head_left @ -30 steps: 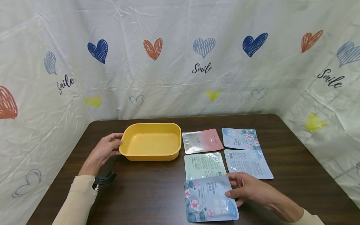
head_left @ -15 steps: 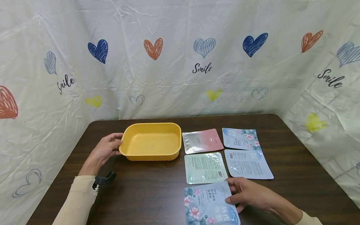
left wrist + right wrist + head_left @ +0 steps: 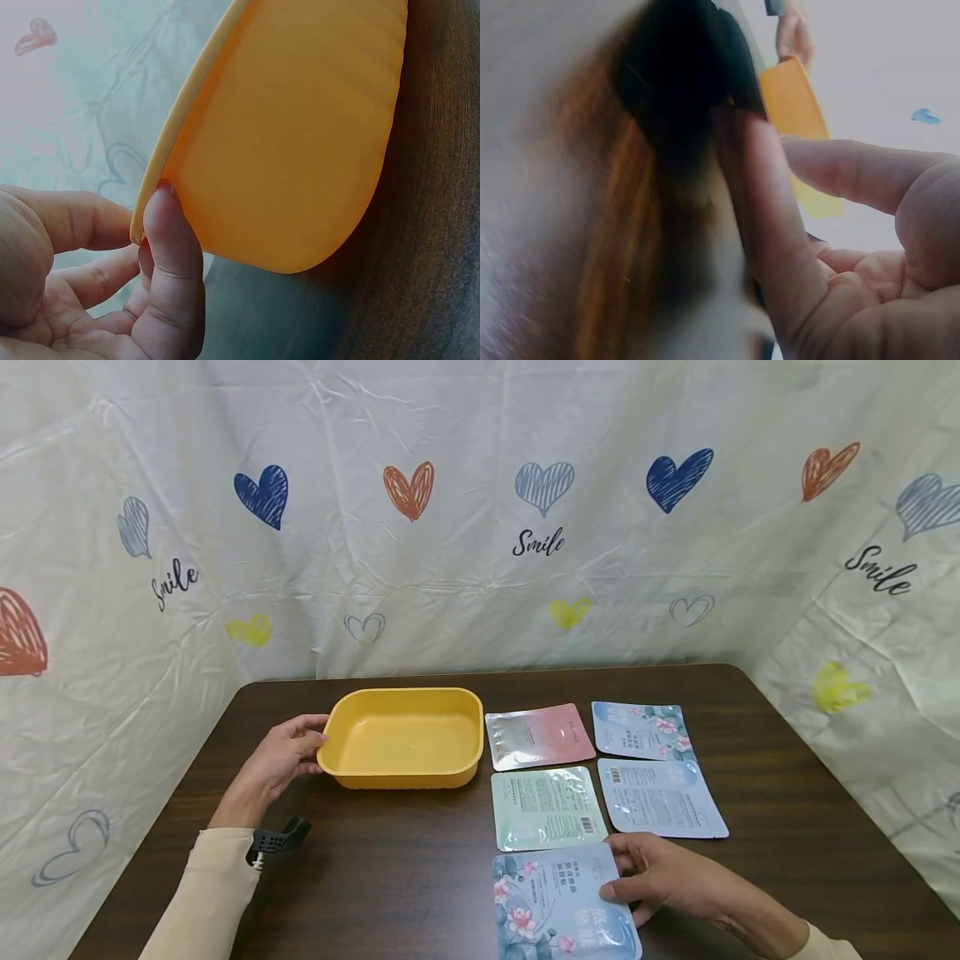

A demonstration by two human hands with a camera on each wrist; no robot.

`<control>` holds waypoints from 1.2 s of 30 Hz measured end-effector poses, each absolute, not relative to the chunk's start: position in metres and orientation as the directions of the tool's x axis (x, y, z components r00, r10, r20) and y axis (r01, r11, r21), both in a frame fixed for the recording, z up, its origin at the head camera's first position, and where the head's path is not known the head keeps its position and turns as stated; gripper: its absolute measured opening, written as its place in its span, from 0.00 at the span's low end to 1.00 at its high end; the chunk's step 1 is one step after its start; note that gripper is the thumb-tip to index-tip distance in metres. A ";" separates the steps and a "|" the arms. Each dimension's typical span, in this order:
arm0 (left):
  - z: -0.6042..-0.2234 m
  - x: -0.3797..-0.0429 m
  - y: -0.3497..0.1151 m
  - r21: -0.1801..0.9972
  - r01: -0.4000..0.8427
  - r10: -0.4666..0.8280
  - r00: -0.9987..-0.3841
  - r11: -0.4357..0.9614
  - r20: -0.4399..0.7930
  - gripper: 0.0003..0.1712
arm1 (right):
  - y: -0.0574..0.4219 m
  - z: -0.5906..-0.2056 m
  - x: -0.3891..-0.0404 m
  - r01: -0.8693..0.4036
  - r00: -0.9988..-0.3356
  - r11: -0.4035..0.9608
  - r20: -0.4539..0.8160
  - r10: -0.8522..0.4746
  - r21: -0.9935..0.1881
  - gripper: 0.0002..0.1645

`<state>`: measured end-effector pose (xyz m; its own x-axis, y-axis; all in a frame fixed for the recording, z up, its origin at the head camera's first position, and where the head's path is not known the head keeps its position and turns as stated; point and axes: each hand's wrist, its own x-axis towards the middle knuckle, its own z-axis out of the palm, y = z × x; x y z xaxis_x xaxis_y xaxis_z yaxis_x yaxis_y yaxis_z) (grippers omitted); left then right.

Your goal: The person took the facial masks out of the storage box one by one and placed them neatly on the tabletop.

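A yellow plastic basin (image 3: 408, 781) stands on the table. My left hand (image 3: 279, 760) pinches its left rim; the left wrist view shows thumb and finger at the lip of the basin (image 3: 292, 135). At the front, my right hand (image 3: 660, 881) holds a blue face mask packet (image 3: 555, 893) with pink flowers by its right edge. That packet's lower edge meets the bottom of the head view. Directly behind it lies a pale green face mask packet (image 3: 547, 808). The right wrist view is blurred, with the right hand's fingers (image 3: 769, 217) in front.
A silver and pink packet (image 3: 540, 737) lies right of the basin. Farther right are a flowered blue packet (image 3: 643, 729) and a blue packet with printed text (image 3: 660, 797). The dark wooden table (image 3: 360, 868) ends at a white curtain (image 3: 465, 560) with hearts.
My right hand has drawn the held blue packet toward the front edge, uncovering the lower part of the green packet. My left hand and the basin have stayed in place.
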<state>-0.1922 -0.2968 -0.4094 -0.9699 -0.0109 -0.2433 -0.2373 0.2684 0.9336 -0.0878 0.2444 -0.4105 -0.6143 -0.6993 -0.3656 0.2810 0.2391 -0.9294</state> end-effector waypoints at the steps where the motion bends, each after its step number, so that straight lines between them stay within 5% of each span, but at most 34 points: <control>1: -0.410 -0.192 -0.297 0.934 -0.237 -0.010 -0.970 0.268 -0.243 0.31 | 0.244 -0.410 -0.088 0.264 -0.629 0.263 -0.373 -0.683 -0.928 0.27; 6: -0.411 -0.193 -0.297 0.934 -0.236 -0.007 -0.970 0.269 -0.243 0.31 | 0.244 -0.404 -0.088 0.169 -0.685 0.374 -0.382 -0.620 -0.912 0.26; 17: -0.409 -0.193 -0.295 0.929 -0.238 -0.008 -0.969 0.285 -0.246 0.31 | 0.243 -0.400 -0.085 0.132 -0.677 0.401 -0.378 -0.632 -0.906 0.25; 28: -0.407 -0.194 -0.295 0.925 -0.233 0.004 -0.969 0.300 -0.246 0.31 | 0.242 -0.372 -0.092 -0.277 -0.717 0.646 -0.295 -0.632 -0.712 0.29; 36: -0.405 -0.192 -0.295 0.882 -0.248 -0.030 -0.966 0.402 -0.258 0.31 | 0.238 -0.362 -0.103 -0.331 -0.738 0.672 -0.262 -0.622 -0.662 0.26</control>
